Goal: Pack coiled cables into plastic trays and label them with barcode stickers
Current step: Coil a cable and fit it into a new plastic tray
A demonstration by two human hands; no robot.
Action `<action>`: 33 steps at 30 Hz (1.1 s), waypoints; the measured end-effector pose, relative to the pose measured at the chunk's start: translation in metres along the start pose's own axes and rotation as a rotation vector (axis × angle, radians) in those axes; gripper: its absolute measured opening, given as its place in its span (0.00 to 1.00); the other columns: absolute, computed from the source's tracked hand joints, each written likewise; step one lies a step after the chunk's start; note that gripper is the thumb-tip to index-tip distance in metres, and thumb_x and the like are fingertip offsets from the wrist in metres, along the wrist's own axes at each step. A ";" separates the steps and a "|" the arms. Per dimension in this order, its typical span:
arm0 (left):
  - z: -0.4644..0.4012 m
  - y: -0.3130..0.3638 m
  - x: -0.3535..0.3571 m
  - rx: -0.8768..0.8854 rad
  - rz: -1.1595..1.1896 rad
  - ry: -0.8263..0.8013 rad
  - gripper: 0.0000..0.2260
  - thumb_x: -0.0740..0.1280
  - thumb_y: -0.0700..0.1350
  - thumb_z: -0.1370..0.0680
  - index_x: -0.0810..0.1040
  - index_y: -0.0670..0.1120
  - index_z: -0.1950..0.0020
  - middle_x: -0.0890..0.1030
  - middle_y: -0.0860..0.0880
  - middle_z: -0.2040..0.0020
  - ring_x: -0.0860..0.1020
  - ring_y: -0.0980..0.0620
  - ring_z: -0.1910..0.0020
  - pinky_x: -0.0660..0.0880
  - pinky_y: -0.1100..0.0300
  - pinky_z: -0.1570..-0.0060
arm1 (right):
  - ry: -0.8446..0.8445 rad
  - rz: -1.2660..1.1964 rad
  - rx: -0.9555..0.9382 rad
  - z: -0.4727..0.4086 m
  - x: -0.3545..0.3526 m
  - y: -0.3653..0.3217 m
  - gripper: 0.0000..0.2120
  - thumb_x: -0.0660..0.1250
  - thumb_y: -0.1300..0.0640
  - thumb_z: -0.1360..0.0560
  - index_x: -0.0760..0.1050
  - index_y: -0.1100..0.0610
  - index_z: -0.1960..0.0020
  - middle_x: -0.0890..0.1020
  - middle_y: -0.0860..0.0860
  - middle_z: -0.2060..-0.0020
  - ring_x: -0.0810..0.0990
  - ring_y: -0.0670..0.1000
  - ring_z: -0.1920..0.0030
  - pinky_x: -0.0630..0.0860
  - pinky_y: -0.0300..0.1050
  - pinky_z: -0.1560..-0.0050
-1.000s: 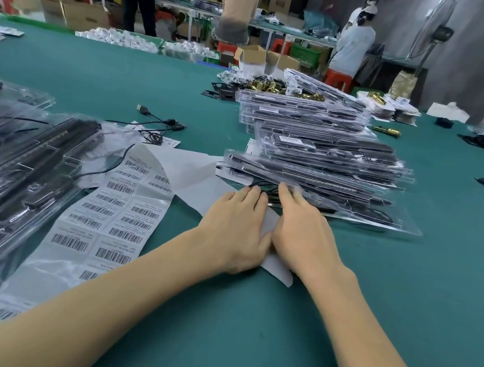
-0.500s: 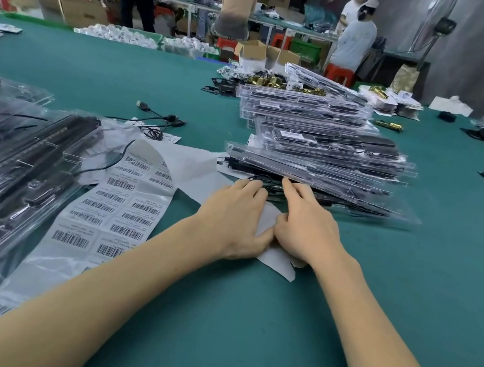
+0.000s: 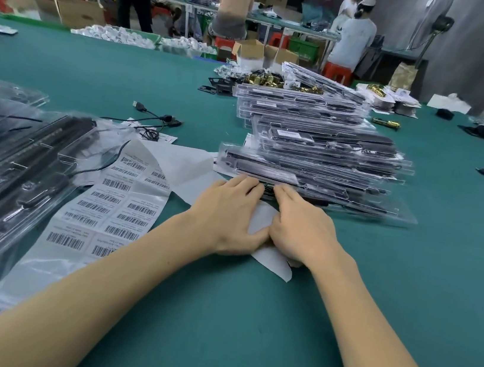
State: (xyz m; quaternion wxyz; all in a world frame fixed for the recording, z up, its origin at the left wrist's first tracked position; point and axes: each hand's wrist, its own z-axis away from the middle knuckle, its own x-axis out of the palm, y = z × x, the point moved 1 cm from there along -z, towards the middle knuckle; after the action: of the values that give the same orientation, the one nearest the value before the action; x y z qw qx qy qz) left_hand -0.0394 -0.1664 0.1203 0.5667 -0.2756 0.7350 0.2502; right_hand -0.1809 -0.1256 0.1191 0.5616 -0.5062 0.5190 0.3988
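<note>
L hand (image 3: 229, 217) & R hand (image 3: 303, 227) are lying side by side, fingers straight, pressing the white backing paper (image 3: 273, 257) just in front of the tray stack (image 3: 315, 162). Barcode sticker sheet (image 3: 112, 208) is lying left of stack on the green table (image 3: 246, 324).
</note>
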 end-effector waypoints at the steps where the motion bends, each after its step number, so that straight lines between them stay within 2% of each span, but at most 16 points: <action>1: 0.000 0.000 0.000 0.000 -0.002 0.001 0.31 0.56 0.64 0.22 0.66 0.44 0.26 0.68 0.49 0.27 0.65 0.50 0.27 0.63 0.54 0.30 | -0.004 0.014 -0.011 0.000 0.000 0.001 0.27 0.54 0.57 0.21 0.57 0.52 0.22 0.59 0.43 0.22 0.75 0.60 0.36 0.69 0.50 0.48; 4: 0.000 0.000 0.003 -0.007 -0.016 -0.005 0.33 0.54 0.63 0.21 0.61 0.44 0.23 0.64 0.48 0.23 0.61 0.49 0.24 0.60 0.54 0.27 | -0.017 0.040 -0.027 -0.002 -0.001 0.002 0.27 0.55 0.56 0.21 0.57 0.51 0.22 0.60 0.44 0.22 0.75 0.61 0.35 0.71 0.51 0.45; 6: 0.002 0.000 0.005 -0.015 -0.005 -0.003 0.35 0.53 0.64 0.21 0.57 0.44 0.20 0.60 0.48 0.20 0.56 0.50 0.22 0.56 0.54 0.25 | -0.030 0.026 -0.027 -0.001 -0.002 0.003 0.29 0.55 0.56 0.21 0.54 0.49 0.20 0.57 0.42 0.20 0.73 0.60 0.32 0.70 0.51 0.41; 9: 0.002 -0.001 0.006 -0.022 0.008 0.012 0.36 0.52 0.65 0.21 0.56 0.45 0.19 0.58 0.50 0.19 0.55 0.51 0.21 0.55 0.54 0.25 | -0.011 -0.028 0.008 0.003 -0.002 0.001 0.31 0.53 0.56 0.20 0.50 0.48 0.18 0.52 0.42 0.19 0.69 0.57 0.27 0.68 0.49 0.36; 12: 0.002 -0.001 0.006 -0.028 -0.009 0.012 0.36 0.52 0.66 0.21 0.56 0.45 0.19 0.59 0.50 0.20 0.56 0.51 0.21 0.56 0.54 0.25 | 0.033 -0.036 0.069 0.009 0.002 -0.004 0.30 0.53 0.57 0.19 0.49 0.52 0.18 0.50 0.47 0.18 0.72 0.60 0.31 0.70 0.50 0.40; 15: 0.003 0.000 0.006 -0.031 -0.020 0.017 0.36 0.51 0.66 0.21 0.57 0.44 0.20 0.61 0.50 0.21 0.57 0.50 0.22 0.58 0.53 0.26 | 0.051 -0.046 0.056 0.010 0.001 -0.004 0.29 0.54 0.58 0.19 0.53 0.54 0.19 0.55 0.48 0.19 0.71 0.58 0.29 0.69 0.51 0.37; 20: 0.005 0.001 0.006 -0.076 -0.015 0.031 0.37 0.47 0.68 0.24 0.64 0.44 0.24 0.67 0.50 0.25 0.62 0.49 0.26 0.62 0.53 0.29 | 0.061 -0.077 0.016 0.008 -0.001 0.000 0.30 0.54 0.57 0.20 0.52 0.48 0.19 0.60 0.43 0.21 0.70 0.56 0.29 0.69 0.50 0.40; 23: 0.005 0.000 0.010 -0.077 0.010 0.050 0.34 0.52 0.68 0.23 0.67 0.44 0.26 0.69 0.50 0.26 0.63 0.49 0.27 0.62 0.53 0.30 | 0.039 -0.065 0.002 0.008 0.000 0.002 0.32 0.53 0.56 0.20 0.47 0.47 0.18 0.61 0.44 0.21 0.72 0.57 0.32 0.65 0.48 0.49; 27: 0.005 0.000 0.012 -0.086 0.064 0.077 0.33 0.57 0.66 0.23 0.68 0.43 0.28 0.71 0.49 0.29 0.66 0.48 0.30 0.61 0.55 0.31 | 0.006 -0.047 -0.013 0.005 -0.002 0.003 0.32 0.52 0.57 0.19 0.47 0.48 0.18 0.60 0.45 0.21 0.71 0.57 0.31 0.64 0.48 0.49; 33: 0.005 0.000 0.012 -0.077 0.076 0.096 0.33 0.58 0.65 0.23 0.67 0.44 0.27 0.71 0.49 0.29 0.67 0.49 0.30 0.61 0.56 0.31 | -0.017 -0.008 -0.039 0.002 -0.005 -0.001 0.34 0.54 0.58 0.21 0.46 0.48 0.18 0.63 0.45 0.22 0.72 0.57 0.33 0.64 0.47 0.51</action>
State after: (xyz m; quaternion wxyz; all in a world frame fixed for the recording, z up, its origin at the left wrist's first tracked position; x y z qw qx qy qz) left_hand -0.0378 -0.1645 0.1074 0.5097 -0.2807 0.7612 0.2862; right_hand -0.1800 -0.1233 0.1243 0.5577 -0.5158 0.5043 0.4105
